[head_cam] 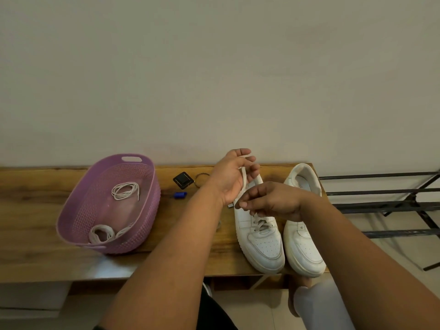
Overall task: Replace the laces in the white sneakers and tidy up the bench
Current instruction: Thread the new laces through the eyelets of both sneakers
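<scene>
A long wooden surface (35,210) runs left to right against a plain wall, its front edge nearest the camera and its right end stopping just past the shoes. Beyond that end stands a dark metal rack (381,206).

A purple basket (147,210) sits on the left half, tilted with its handle end toward the wall; bare wood lies open to its left and between it and the shoes. Inside it lie a thin coiled lace (125,191) toward the wall and a flatter bundled lace (102,233) at the near end.

Two white sneakers stand side by side at the right end, long axes running from wall to camera, toes pointing at the camera and overhanging the front edge slightly. The left sneaker (264,246) has lacing across its lower eyelets; the right sneaker (302,248) touches it or nearly so and sits at the surface's right edge.

The left hand (232,177) is raised above the left sneaker's heel, fingers curled round a white lace (244,181) that runs down to the shoe. The right hand (269,201) hovers over the tongue, thumb and fingers pinching that lace low down.

Between basket and shoes lie a small black square object (182,180), a braided ring (201,179) and a small blue object (180,195).
</scene>
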